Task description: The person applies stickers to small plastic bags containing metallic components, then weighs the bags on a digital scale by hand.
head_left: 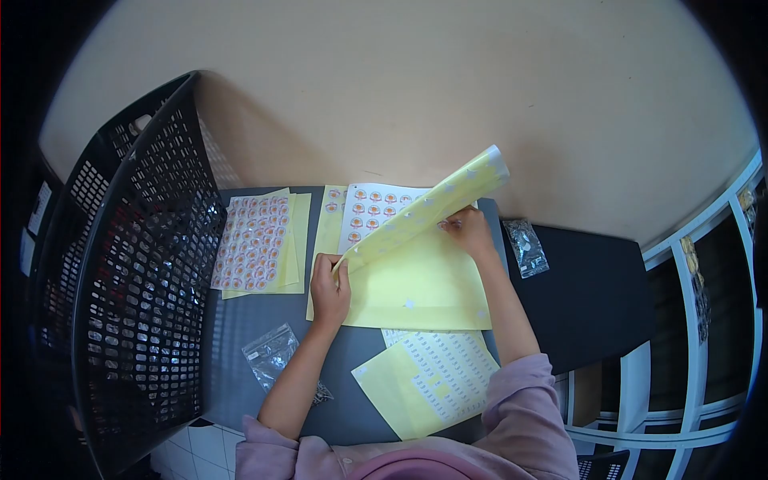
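My left hand (330,286) pinches the lower left end of a curled yellow sheet (432,210) with white patches. The curl rises diagonally to the upper right, over a flat yellow sheet (408,292). My right hand (468,230) is closed below the curl, near the flat sheet's right side; what its fingers hold, if anything, is hidden. Partly covered by the curl, a white sheet with rows of round printed pictures (370,210) lies behind. Nearer me are a yellow sheet with rows of small stickers (448,380) and a clear zip bag (272,356), partly under my left forearm.
At left stands a tall black perforated basket (148,264). Beside it lie sheets of round stickers (254,244) on yellow paper. A small bag of dark pieces (526,248) rests on the black surface (584,296) at right. A white rack (694,320) stands farther right.
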A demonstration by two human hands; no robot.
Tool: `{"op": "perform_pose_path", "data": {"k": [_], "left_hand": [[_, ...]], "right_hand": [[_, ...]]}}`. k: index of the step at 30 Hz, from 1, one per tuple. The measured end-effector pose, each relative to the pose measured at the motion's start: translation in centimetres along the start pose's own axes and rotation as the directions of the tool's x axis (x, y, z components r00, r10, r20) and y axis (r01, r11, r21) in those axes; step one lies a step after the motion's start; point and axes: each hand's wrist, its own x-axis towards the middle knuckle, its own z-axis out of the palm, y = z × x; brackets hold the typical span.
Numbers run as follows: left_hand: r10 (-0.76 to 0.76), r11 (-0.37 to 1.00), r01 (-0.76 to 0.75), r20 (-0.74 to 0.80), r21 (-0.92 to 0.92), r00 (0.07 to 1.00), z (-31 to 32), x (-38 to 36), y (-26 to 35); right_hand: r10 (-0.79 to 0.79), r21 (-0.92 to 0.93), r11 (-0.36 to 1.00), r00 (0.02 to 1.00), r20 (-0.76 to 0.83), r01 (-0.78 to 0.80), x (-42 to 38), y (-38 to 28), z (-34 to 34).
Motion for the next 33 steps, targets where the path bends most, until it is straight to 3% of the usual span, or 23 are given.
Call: {"op": "perform_pose_path", "data": {"k": [4,10,14,16,26,28,33], "left_hand": [[-0.001,1.0,0.001,-0.003,0.01,1.0,0.0,0.0,0.1],[0.002,1.0,-0.002,0.001,0.005,1.0,-0.1,0.1,0.2],[0.015,1.0,-0.015,-0.008,0.014,1.0,0.0,0.0,0.0],[0.023,1.0,-0.022,-0.011,0.014,1.0,0.0,0.1,0.0],[0.016,1.0,-0.016,-0.013,0.01,1.0,0.0,0.0,-0.1],[0.019,1.0,-0.019,-0.01,0.016,1.0,0.1,0.0,-0.2],[0.017,1.0,-0.017,-0.013,0.013,1.0,0.0,0.1,-0.1]], "right_hand": [[0.178,0.023,0.984,0.984,-0.007,-0.178,0.0,-0.7,0.1],[0.246,-0.148,0.956,0.966,-0.076,-0.255,-0.1,-2.6,0.4],[0.251,-0.074,0.965,0.968,-0.017,-0.252,-0.3,-2.4,0.2],[0.167,-0.055,0.984,0.986,-0.009,-0.167,-0.4,-2.1,0.4],[0.038,0.084,0.996,0.997,0.066,-0.044,-1.0,-0.6,-0.1],[-0.084,0.126,0.99,0.988,0.133,0.067,-1.0,-0.3,-0.4],[-0.067,0.18,0.983,0.957,0.282,0.016,-1.2,-1.1,-2.2]]}}
